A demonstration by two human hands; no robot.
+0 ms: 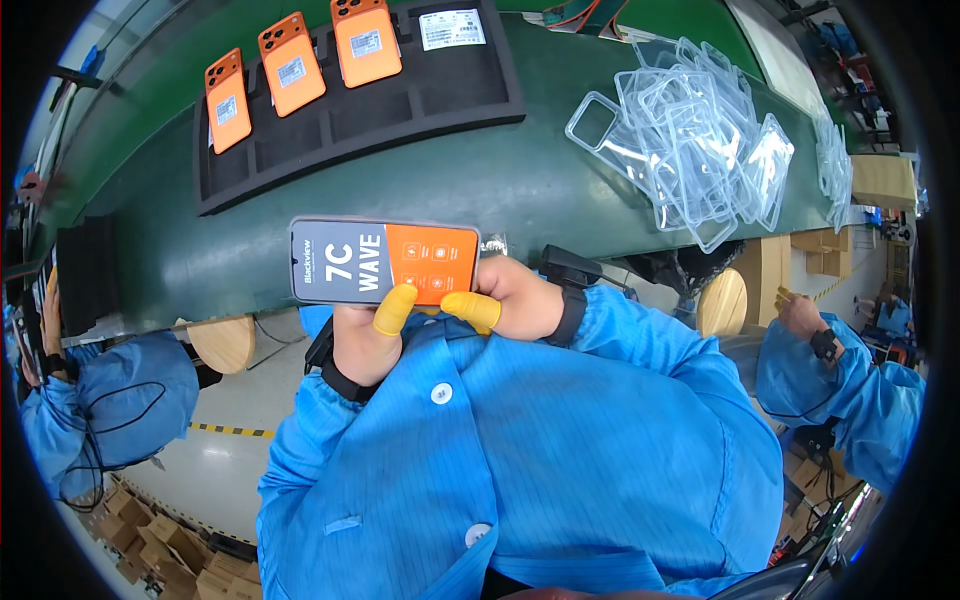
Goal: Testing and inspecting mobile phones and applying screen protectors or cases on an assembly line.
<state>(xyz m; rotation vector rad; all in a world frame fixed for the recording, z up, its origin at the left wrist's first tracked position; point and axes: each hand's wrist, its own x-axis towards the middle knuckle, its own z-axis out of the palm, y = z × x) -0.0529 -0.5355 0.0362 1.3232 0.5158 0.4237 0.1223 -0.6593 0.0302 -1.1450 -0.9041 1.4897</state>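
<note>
A smartphone (345, 262) lies sideways across both my hands, its front covered by a printed grey-and-orange film. Its rim looks greyish; whether a clear case surrounds it I cannot tell. My left hand (368, 345) grips the lower edge near the middle, with a yellow finger cot on the thumb. At the right end, my right hand (520, 298) holds the same phone, its thumb also in a yellow cot pressed on the lower edge. The other fingers are hidden beneath. Beyond stands a black compartment tray (350, 150) bearing three orange phones (292, 68) with white labels.
Clear phone cases (690, 140) lie heaped at the right of the green table (540, 150). A white label (452, 28) shows at the tray's far right. Co-workers in blue sit left (130, 400) and right (850, 370). Round wooden stools (722, 302) stand beside the table.
</note>
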